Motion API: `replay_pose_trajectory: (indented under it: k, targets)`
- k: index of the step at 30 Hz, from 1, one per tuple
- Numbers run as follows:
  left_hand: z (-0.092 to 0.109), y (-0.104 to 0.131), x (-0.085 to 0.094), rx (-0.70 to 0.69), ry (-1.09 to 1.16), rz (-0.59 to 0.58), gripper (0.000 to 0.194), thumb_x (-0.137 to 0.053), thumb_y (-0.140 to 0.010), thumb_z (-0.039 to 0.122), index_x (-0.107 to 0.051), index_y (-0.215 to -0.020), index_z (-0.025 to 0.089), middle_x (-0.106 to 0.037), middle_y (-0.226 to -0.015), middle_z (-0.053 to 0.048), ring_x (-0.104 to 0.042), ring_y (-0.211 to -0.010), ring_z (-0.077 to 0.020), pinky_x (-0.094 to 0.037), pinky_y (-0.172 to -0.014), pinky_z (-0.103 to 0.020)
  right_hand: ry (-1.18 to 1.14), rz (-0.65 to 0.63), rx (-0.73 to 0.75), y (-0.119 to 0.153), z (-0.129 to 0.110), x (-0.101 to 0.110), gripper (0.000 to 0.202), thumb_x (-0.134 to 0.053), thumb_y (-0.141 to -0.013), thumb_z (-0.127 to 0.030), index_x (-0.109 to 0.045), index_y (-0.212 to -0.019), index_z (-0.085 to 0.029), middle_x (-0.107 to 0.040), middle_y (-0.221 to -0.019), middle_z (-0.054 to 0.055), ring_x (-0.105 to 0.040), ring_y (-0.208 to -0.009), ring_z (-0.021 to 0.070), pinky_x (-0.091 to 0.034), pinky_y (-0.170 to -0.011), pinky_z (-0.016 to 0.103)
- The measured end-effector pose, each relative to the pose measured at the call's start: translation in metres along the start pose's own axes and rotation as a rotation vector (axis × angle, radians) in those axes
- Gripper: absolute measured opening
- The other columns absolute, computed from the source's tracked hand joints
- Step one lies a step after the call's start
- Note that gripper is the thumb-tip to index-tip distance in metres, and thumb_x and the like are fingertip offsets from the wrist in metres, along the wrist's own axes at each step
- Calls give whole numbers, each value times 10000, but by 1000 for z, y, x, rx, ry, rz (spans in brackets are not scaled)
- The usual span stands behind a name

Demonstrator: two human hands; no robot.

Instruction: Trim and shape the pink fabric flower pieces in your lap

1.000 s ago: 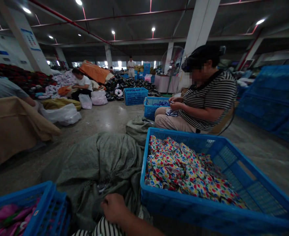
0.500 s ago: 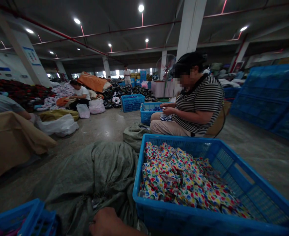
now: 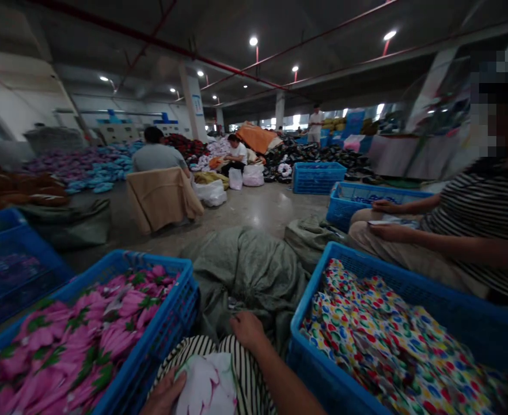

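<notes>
White cloth (image 3: 208, 385), left edge pinched by the left hand (image 3: 166, 393), both newly in view; right hand (image 3: 247, 331), finger closure indeterminable, on the striped knee (image 3: 238, 354).

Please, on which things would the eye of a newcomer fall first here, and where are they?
Probably on the bright pink and green pieces in the blue crate at lower left, and the multicoloured dotted fabric at lower right. Between them, the left hand holds a white cloth over striped trousers.
</notes>
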State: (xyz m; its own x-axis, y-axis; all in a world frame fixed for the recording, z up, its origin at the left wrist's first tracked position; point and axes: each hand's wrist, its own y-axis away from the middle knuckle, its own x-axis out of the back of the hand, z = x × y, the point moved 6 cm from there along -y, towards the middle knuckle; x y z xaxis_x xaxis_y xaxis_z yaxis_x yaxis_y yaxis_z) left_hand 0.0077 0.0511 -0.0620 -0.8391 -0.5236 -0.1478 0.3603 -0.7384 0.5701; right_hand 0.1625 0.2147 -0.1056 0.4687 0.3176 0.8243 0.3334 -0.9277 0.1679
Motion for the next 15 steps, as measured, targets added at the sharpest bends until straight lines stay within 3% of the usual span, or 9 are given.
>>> replay_pose_trajectory:
  k: [3, 7, 9, 11, 15]
  targets:
    - [-6, 2, -4, 16, 137, -53, 289, -719, -602, 297, -618, -846, 178, -693, -824, -53, -619, -920, -243, -469, -820, -337, 17, -29, -3, -4, -2, -3, 366, -375, -848, -329, -692, -840, -147, -694, -912, 145, -636, -886, 248, -433, -710, 299]
    - [-10, -1, -10, -28, 222, -157, 215, -698, -644, 290, -585, -765, 152, -664, -680, -20, -630, -674, -163, -477, -674, -264, 41, -109, 30, -10, 0, -14, 397, -322, -870, -318, -676, -824, -143, -689, -895, 142, -633, -863, 236, -415, -684, 284]
    - [-13, -8, -7, -40, 245, -113, 232, -716, -617, 296, -579, -728, 144, -636, -619, -9, -603, -577, -153, -463, -583, -252, 56, -161, 59, -18, 2, -21, 420, -292, -881, -318, -670, -823, -144, -687, -896, 144, -630, -865, 229, -410, -681, 276]
    - [-15, -18, -2, -38, 264, -57, 264, -738, -581, 305, -584, -718, 139, -624, -602, -9, -598, -562, -159, -457, -569, -257, 72, -206, 89, -27, 3, -27, 429, -278, -886, -309, -668, -828, -139, -687, -887, 147, -631, -859, 225, -407, -697, 276]
    - [-11, -26, 0, -45, 200, -54, 328, -752, -553, 344, -611, -770, 141, -639, -655, -40, -625, -657, -213, -474, -626, -308, 101, -195, 71, -29, 5, -25, 430, -273, -880, -274, -668, -818, -117, -686, -871, 162, -635, -837, 230, -412, -700, 285]
